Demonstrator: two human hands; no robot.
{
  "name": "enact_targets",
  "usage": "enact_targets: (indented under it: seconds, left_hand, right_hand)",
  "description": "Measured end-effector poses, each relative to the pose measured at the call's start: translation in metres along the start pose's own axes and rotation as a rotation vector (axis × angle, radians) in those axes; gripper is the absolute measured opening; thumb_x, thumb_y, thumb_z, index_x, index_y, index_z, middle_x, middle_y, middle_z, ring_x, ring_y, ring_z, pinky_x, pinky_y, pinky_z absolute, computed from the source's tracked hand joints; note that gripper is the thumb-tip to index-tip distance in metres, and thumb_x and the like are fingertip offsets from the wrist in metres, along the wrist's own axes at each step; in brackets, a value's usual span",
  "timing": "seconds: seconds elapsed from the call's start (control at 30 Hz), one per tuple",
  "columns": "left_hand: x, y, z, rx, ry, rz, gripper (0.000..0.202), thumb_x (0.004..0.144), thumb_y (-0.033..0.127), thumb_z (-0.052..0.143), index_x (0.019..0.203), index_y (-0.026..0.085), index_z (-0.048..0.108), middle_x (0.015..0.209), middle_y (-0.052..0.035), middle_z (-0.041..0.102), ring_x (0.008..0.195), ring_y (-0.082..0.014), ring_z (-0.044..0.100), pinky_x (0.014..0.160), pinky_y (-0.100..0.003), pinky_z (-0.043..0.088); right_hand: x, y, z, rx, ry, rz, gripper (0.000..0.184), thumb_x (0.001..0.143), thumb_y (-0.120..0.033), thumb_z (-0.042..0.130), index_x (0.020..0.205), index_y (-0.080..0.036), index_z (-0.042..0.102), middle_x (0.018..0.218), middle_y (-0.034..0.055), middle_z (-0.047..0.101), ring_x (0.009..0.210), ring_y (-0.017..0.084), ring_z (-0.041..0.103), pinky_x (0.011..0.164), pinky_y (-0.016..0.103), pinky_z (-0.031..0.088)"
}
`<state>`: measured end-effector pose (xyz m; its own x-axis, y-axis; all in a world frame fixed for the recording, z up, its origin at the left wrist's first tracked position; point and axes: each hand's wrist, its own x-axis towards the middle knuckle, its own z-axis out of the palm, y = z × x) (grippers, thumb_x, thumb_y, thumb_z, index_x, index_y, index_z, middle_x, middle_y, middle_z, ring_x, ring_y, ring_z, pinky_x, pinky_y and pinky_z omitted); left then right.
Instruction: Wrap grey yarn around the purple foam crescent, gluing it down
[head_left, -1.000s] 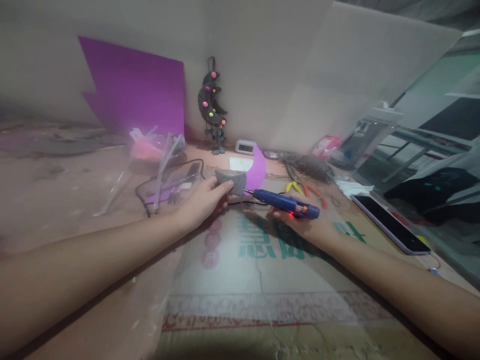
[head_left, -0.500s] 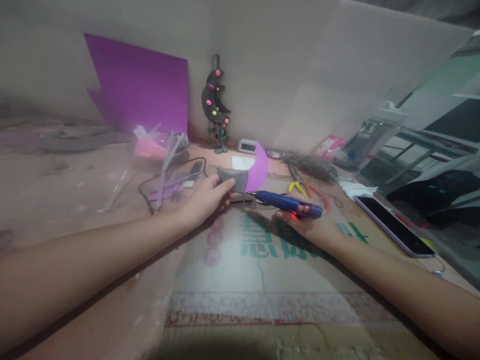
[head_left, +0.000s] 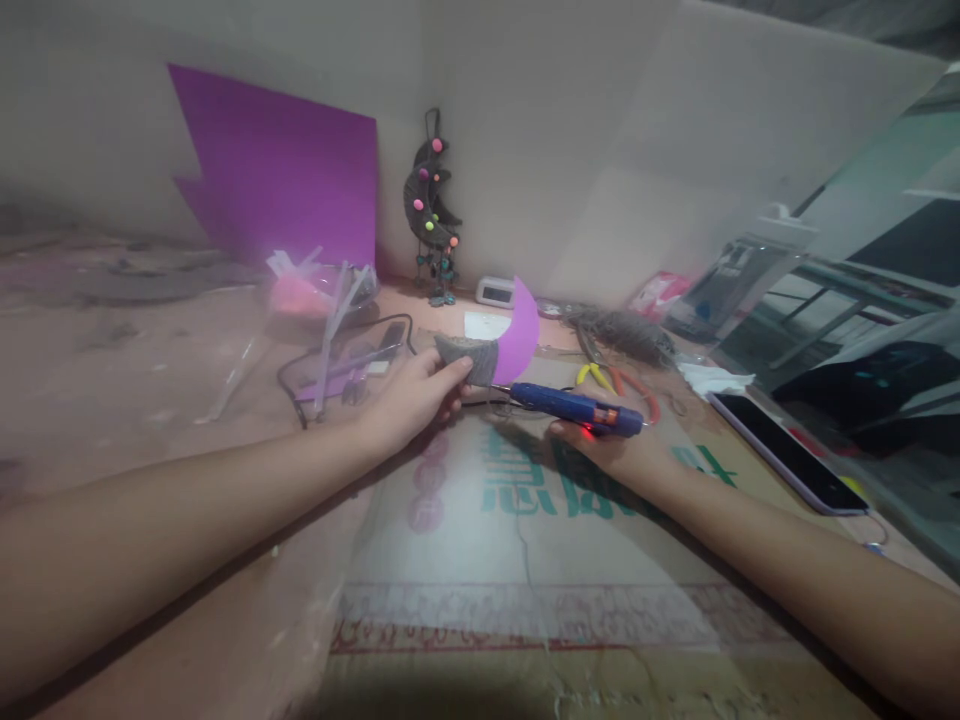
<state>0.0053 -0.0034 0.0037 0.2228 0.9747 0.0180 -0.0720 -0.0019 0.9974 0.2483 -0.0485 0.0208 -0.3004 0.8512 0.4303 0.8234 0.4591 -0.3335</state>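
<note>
Purple sheet [head_left: 285, 170]: leaning on the wall, behind and to the left of the left grip.
Clear bag [head_left: 365, 283]: on the counter [head_left: 165, 380], behind and left of the left grip, with something pink inside.
Clear sticks [head_left: 328, 345]: in front of the bag, just left of the left grip.
Left grip [head_left: 420, 395]: closed on the moon shape, thumb on top of the gray wrapped end.
Hanging moons [head_left: 421, 205]: against the wall, behind the left grip, dark with bright dots.
Moon shape [head_left: 519, 335]: in the left grip, gray string around one end, the bare purple end pointing up and away.
Glue gun [head_left: 559, 402]: blue, with a red light, its tip at the low edge of the gray part; I cannot tell if they touch.
Right grip [head_left: 592, 445]: wrapped around the glue gun from below.
Gray string bundle [head_left: 626, 335]: behind and right of the right grip.
Clear jug [head_left: 742, 275]: farther back and right of the right grip; what is inside is too blurry to tell.
Phone [head_left: 784, 450]: right of the right grip, dark screen up.
</note>
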Motion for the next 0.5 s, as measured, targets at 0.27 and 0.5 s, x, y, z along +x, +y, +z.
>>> enact_targets:
  seconds: [0.27,0.5]
  left_hand:
    - [0.0008,-0.0021,-0.0018,0.017,-0.008,0.012,0.024,0.085,0.038,0.059,0.076,0.018,0.049,0.062,0.0015,0.057,0.046,-0.0063,0.05,0.04,-0.017,0.038]
    - [-0.0013,0.0003,-0.0009,0.038,0.005,-0.003,0.027,0.085,0.04,0.059,0.073,0.017,0.05,0.06,0.0015,0.057,0.045,-0.0063,0.05,0.04,-0.017,0.038]
  right_hand:
    - [-0.0002,0.0005,0.0004,-0.045,0.019,0.017,0.023,0.079,-0.04,0.06,0.066,-0.023,0.05,0.059,-0.0017,0.053,0.057,0.016,0.051,0.054,0.029,0.038]
    - [-0.0017,0.0011,0.0008,-0.007,0.018,0.043,0.021,0.078,-0.038,0.062,0.068,-0.023,0.051,0.061,-0.0014,0.055,0.06,0.016,0.052,0.057,0.029,0.039]
